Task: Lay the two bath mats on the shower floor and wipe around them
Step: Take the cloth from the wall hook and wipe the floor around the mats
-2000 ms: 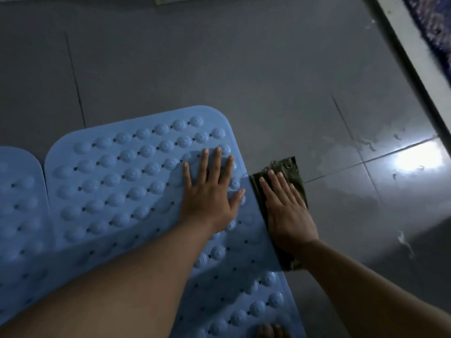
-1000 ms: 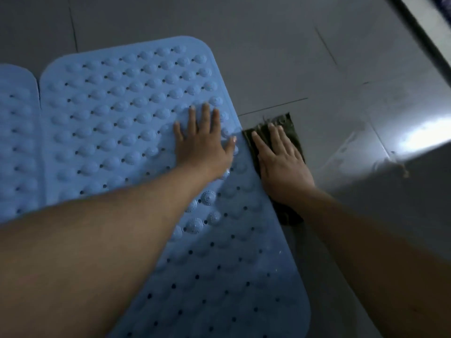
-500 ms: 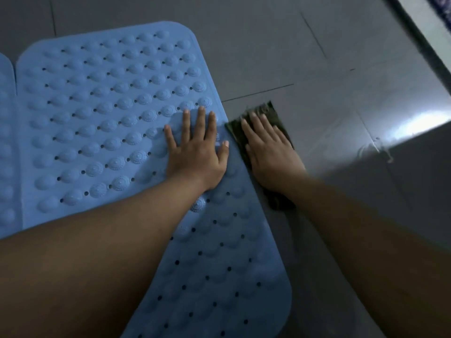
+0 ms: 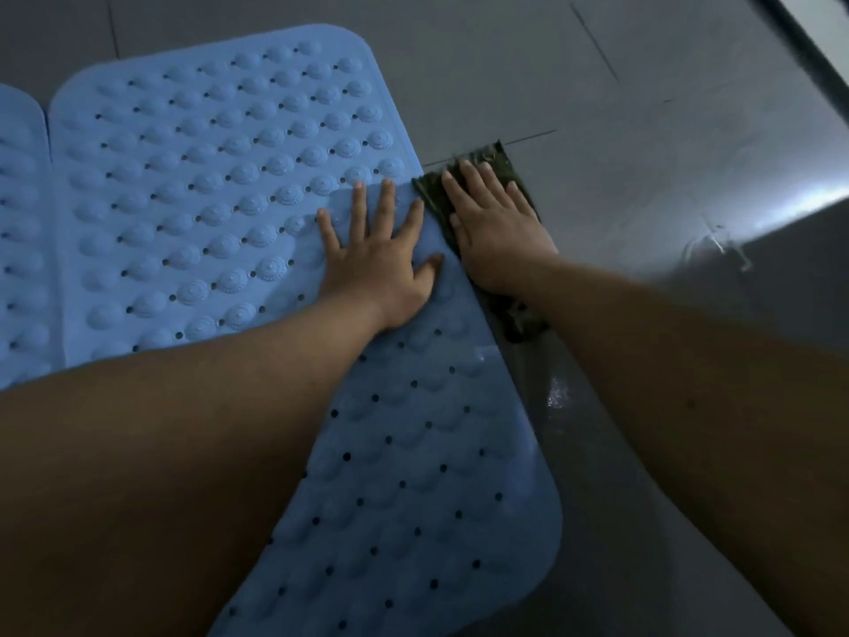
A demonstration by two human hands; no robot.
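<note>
Rubbery blue mat (image 4: 206, 186) looks floppy; left hand (image 4: 381, 264) flattens it, right hand (image 4: 496, 236) spread on limp cloth (image 4: 498, 165).

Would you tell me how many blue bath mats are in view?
2: one bath mat under the left hand; a second mat cut off at the left edge.

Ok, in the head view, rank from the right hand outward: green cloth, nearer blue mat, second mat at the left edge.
1. Green cloth, under the right hand.
2. Nearer blue mat, just left.
3. Second mat, far left edge.
</note>
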